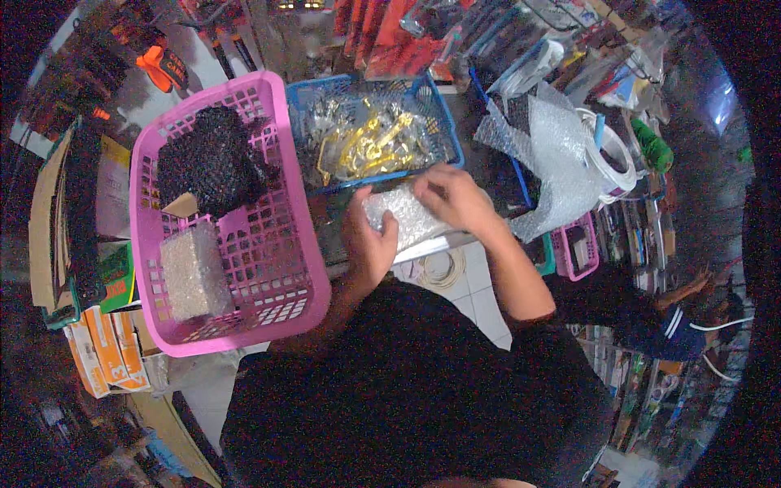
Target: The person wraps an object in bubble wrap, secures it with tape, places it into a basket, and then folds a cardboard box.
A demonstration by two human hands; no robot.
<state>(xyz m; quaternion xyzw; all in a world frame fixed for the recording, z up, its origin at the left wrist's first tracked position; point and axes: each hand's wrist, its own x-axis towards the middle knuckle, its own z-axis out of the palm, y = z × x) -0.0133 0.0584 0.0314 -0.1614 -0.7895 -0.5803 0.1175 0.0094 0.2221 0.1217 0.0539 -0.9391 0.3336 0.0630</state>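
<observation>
- Bubble-wrap packet [408, 218] sits between the person's two hands, close to the chest, at the near side of the dark table [329, 221]. It is shiny and clear, and the wrap hides what is inside.
- Left hand [370, 246] holds the packet by its left end, with the thumb on the near side.
- Right hand [461, 199] touches the packet on its far right part. The fingers are bent over the wrap. I cannot tell if they grip it or just press on it.
- Blue basket [374, 179] is just past the packet. Inside are gold and silver metal bits [378, 145] in clear bags.
- Pink basket [279, 102] is big and stands to the left. It has a black bundle [215, 163] at the far end and a wrapped block [195, 272] at the near end.
- Loose bubble wrap [541, 163] lies in a bent sheet to the right, beside a white ring [622, 159].
- Red packs [390, 37] are at the back.
- Orange and white boxes [106, 354] are at the lower left.
- Another person's arm [687, 289] shows far off to the right.
</observation>
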